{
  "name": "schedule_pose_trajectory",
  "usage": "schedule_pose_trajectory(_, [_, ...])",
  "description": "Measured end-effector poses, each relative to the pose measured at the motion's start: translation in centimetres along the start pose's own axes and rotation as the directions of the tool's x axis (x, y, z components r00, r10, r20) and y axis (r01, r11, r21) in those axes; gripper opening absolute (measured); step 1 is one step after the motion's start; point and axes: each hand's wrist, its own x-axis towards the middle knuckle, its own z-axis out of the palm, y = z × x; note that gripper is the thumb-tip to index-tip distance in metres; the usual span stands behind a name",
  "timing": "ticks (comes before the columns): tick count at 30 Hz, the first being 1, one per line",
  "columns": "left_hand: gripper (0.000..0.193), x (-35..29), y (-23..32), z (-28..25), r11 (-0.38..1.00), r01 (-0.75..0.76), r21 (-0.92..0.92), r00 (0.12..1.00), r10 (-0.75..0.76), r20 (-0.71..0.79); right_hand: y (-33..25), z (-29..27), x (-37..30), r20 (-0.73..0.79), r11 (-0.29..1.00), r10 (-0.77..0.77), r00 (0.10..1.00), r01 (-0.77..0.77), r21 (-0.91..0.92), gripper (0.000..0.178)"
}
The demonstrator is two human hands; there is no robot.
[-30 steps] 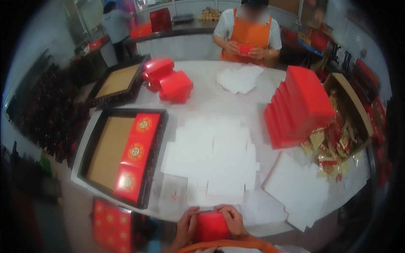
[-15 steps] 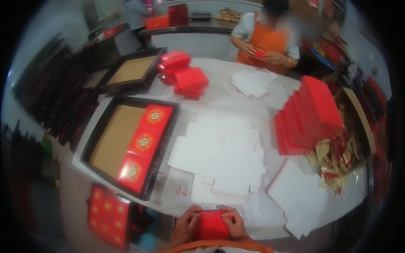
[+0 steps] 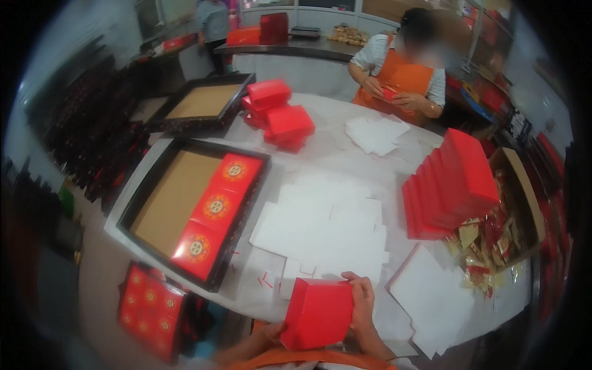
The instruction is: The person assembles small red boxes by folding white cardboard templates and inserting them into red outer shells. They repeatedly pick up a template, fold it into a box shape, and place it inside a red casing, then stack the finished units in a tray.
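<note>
Close to my body, at the table's near edge, I hold a red paper box [image 3: 317,313] tilted between both hands. My right hand [image 3: 361,301] grips its right side, fingers bent over the upper corner. At the lower left edge my left hand [image 3: 270,333] is closed on the box, its fingers partly hidden. Just beyond lies a spread stack of flat white card blanks [image 3: 320,225]. On the left stands a dark-rimmed tray [image 3: 216,271] with a row of red boxes [image 3: 216,206] bearing round gold patterns along its right side; its other part shows a brown base.
A tall stack of red boxes [image 3: 453,179] stands at right, beside a carton [image 3: 530,203] with small gold packets [image 3: 484,246]. More white blanks [image 3: 431,296] lie near right. Farther back are red boxes [image 3: 287,123], another tray [image 3: 203,102] and a co-worker [image 3: 404,80] in an orange apron.
The red box has come up and opened into a fuller shape, now tilted. My right hand has shifted to its right side, my left hand down to its lower left.
</note>
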Motion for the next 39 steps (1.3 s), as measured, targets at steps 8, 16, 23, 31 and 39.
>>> schedule_pose_trajectory(8, [0.085, 0.4, -0.6, -0.8, 1.0, 0.013, -0.001, 0.997, -0.013, 0.078, 0.3, 0.2, 0.4, -0.02, 1.0, -0.02, 1.0, 0.02, 0.013, 0.016])
schedule_pose_trajectory(16, [0.091, 1.4, -0.4, -0.3, 1.0, -0.003, -0.002, 0.995, 0.003, 0.102, 0.5, 1.1, 1.5, 0.059, 0.998, -0.061, 0.996, 0.062, -0.008, 0.011])
schedule_pose_trajectory(23, [0.097, 1.7, 1.4, -0.6, 0.988, -0.121, 0.1, 0.989, 0.112, 0.092, -2.5, 2.7, 6.8, 0.149, 0.931, -0.172, 0.974, 0.21, -0.3, 0.014])
schedule_pose_trajectory(31, [0.101, 2.5, 11.4, 5.0, 0.02, -0.292, 0.956, 0.799, 0.555, 0.232, -7.6, -1.1, 9.1, 0.301, 0.636, -0.47, 0.83, 0.555, -0.536, 0.01])
schedule_pose_trajectory(39, [0.088, 8.2, 11.5, 4.8, -0.732, 0.48, 0.484, 0.768, 0.617, 0.173, -19.7, -10.5, 8.9, 0.13, 0.183, -0.88, 0.457, 0.579, -0.794, 0.014])
